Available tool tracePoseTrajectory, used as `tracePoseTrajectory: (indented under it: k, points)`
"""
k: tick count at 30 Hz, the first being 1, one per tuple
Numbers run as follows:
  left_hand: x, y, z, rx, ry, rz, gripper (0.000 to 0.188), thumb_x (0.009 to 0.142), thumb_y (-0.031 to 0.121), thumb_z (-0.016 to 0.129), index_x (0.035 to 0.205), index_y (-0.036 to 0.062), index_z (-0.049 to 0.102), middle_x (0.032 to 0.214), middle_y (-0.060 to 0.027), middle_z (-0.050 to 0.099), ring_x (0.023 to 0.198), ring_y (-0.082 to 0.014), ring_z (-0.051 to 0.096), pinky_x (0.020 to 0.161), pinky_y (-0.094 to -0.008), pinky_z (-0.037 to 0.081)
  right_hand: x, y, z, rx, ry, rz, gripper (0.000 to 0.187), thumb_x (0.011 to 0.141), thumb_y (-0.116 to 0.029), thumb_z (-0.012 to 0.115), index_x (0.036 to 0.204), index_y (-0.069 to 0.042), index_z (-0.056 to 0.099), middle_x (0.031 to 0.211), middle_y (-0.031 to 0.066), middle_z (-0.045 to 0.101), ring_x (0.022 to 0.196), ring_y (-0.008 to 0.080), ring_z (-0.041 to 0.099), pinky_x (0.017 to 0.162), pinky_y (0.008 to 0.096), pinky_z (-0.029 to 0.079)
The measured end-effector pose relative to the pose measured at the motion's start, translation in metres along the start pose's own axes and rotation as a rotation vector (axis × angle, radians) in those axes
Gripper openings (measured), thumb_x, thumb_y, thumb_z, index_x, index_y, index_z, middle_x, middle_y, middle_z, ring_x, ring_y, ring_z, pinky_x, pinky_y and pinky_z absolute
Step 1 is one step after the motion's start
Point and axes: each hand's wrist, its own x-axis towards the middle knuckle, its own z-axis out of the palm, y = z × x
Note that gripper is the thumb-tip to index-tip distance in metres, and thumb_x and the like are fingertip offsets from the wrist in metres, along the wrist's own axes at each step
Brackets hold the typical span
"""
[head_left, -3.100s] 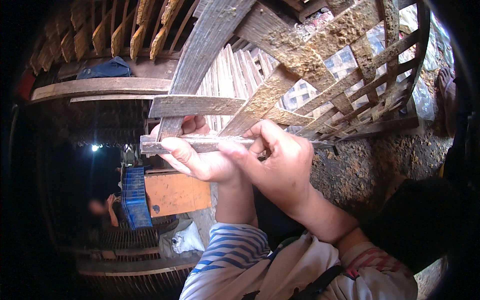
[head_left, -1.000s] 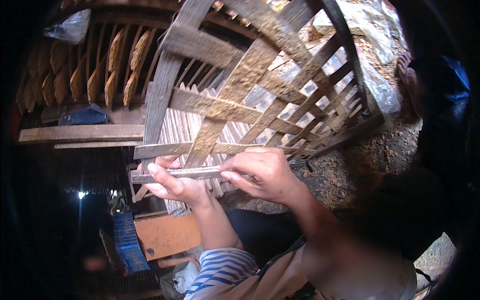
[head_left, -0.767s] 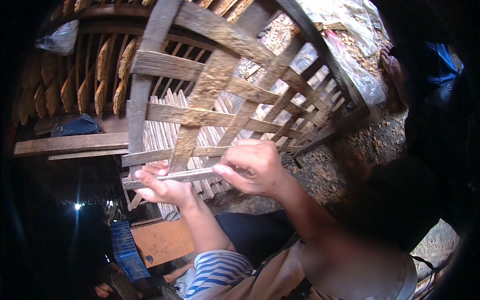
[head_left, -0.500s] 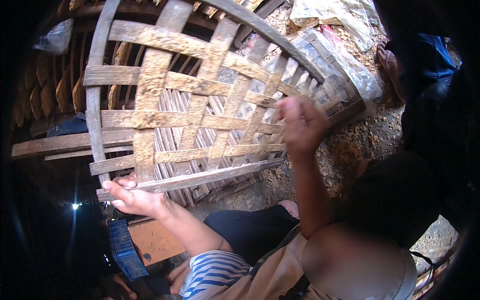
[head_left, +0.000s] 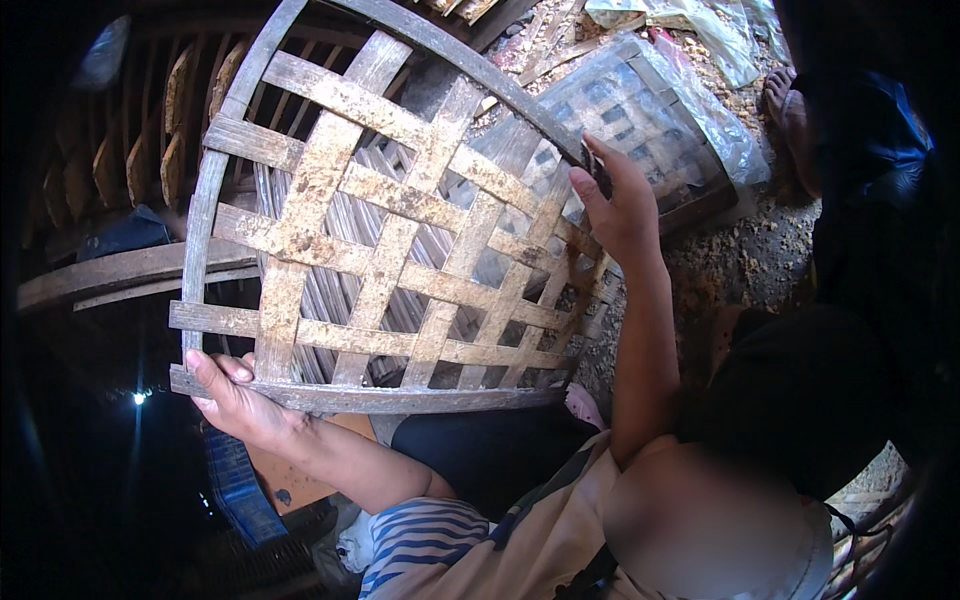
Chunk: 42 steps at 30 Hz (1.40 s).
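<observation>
A woven wooden lattice rack (head_left: 395, 270), its flat slats crusted with tan residue inside a grey wooden frame, is held up tilted before me. My left hand (head_left: 235, 400) is closed around its lower left corner, thumb over the front. My right hand (head_left: 620, 200) is at the upper right rim, thumb and fingers on either side of the edge. Through the gaps, a stack of thin wooden strips (head_left: 320, 285) shows behind the rack.
A similar lattice rack (head_left: 690, 185) lies on the debris-strewn ground (head_left: 740, 255), partly under clear plastic sheeting (head_left: 715, 125). A person's foot (head_left: 785, 95) is at the far right. Slatted racks (head_left: 130, 160) stand at the left. A blue crate (head_left: 240, 490) sits beside an orange board (head_left: 285, 480) below.
My right hand has gone from a blurred, bent-finger pose by the rack's right side to its upper right rim. The rack has tilted, its right end lower, and my left hand has shifted slightly left.
</observation>
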Motion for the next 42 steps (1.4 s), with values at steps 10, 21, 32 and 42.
tracePoseTrajectory:
  k: [10, 21, 32, 42]
  points:
    - [-0.001, -0.001, 0.001, 0.008, -0.008, 0.072, 0.016, 0.101, 0.023, 0.061, 0.102, 0.0070, 0.059, 0.062, 0.0049, 0.035, 0.054, -0.0033, 0.035, 0.049, -0.0201, 0.036, -0.007, 0.039, 0.013, -0.387, -0.146, 0.461, 0.033, 0.096, -0.028, 0.059, 0.125, -0.013, 0.065, 0.113, 0.0195, 0.066, 0.104, 0.0371, 0.063, 0.093, 0.0468, 0.045]
    - [-0.016, 0.023, 0.000, -0.099, -0.057, 0.112, 0.023, 0.100, 0.021, 0.061, 0.115, 0.0038, 0.054, 0.060, 0.0040, 0.038, 0.051, -0.0033, 0.037, 0.046, -0.0196, 0.035, -0.004, -0.038, 0.058, -0.169, 0.090, -0.015, 0.056, 0.102, -0.032, 0.042, 0.151, -0.007, 0.036, 0.159, 0.0199, 0.029, 0.146, 0.0403, 0.026, 0.119, 0.0573, 0.013]
    - [-0.015, 0.019, 0.002, 0.049, -0.027, 0.211, 0.024, 0.099, 0.025, 0.064, 0.095, 0.0014, 0.059, 0.058, 0.0028, 0.039, 0.050, -0.0049, 0.036, 0.048, -0.0225, 0.035, -0.015, 0.015, 0.048, 0.025, 0.225, -0.232, 0.050, 0.100, -0.019, 0.050, 0.144, 0.004, 0.044, 0.145, 0.0275, 0.046, 0.135, 0.0431, 0.044, 0.115, 0.0496, 0.026]
    - [0.004, 0.009, -0.018, -0.108, 0.191, 0.241, 0.031, 0.099, 0.031, 0.062, 0.083, 0.0043, 0.058, 0.058, 0.0020, 0.038, 0.056, -0.0119, 0.044, 0.056, -0.0303, 0.042, -0.022, 0.070, 0.013, 0.108, 0.281, 0.180, 0.054, 0.102, -0.033, 0.045, 0.143, 0.002, 0.047, 0.142, 0.0254, 0.052, 0.133, 0.0357, 0.050, 0.109, 0.0400, 0.038]
